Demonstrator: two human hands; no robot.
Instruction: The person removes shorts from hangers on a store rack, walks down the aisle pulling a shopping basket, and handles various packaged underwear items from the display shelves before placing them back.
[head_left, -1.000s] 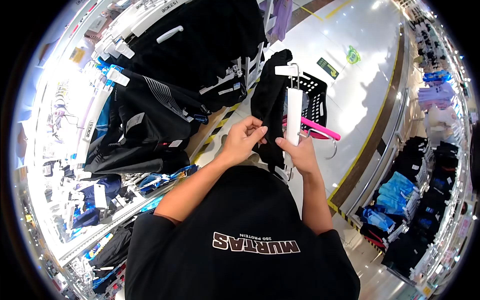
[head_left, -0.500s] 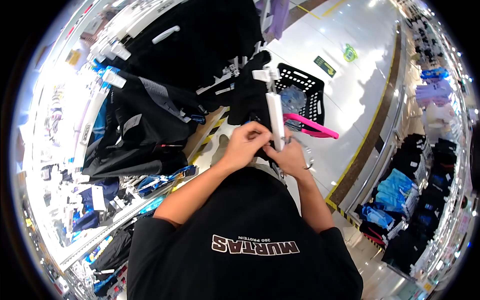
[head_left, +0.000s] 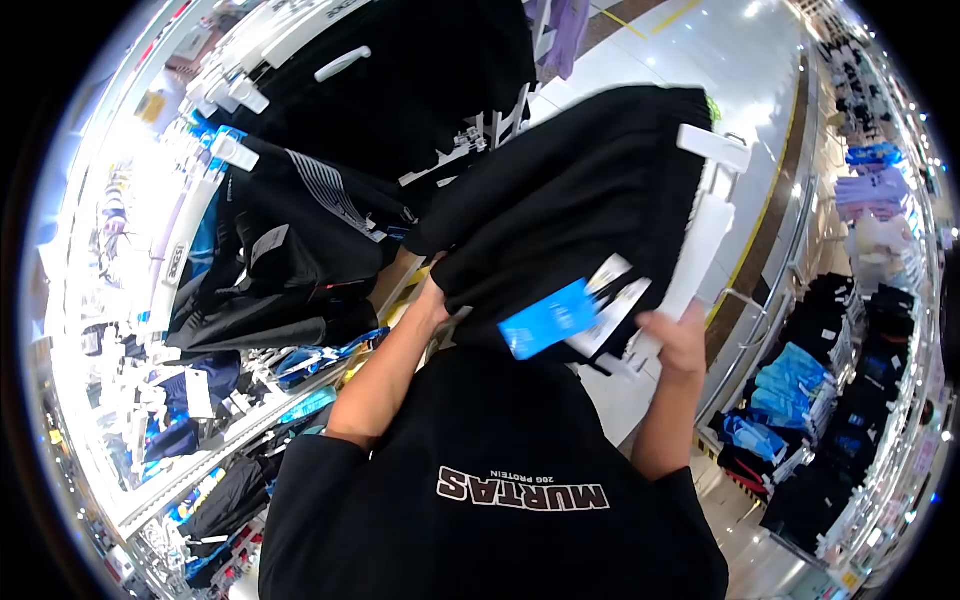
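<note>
Right hand (head_left: 682, 342): fingers clasped on white hanger (head_left: 706, 245) bearing black garment (head_left: 570, 200). Left hand (head_left: 436, 300): at garment's edge, fingers hidden, grip undetermined.

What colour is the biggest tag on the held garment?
Bright blue; the tag shows best in the head view.

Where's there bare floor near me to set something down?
The pale floor beyond the black garment looks bare, between the purple clothing and the brown strip. Directly behind the garment is hidden. It's crowded left, among the dark clothes, and right, among the blue clothes.
</note>
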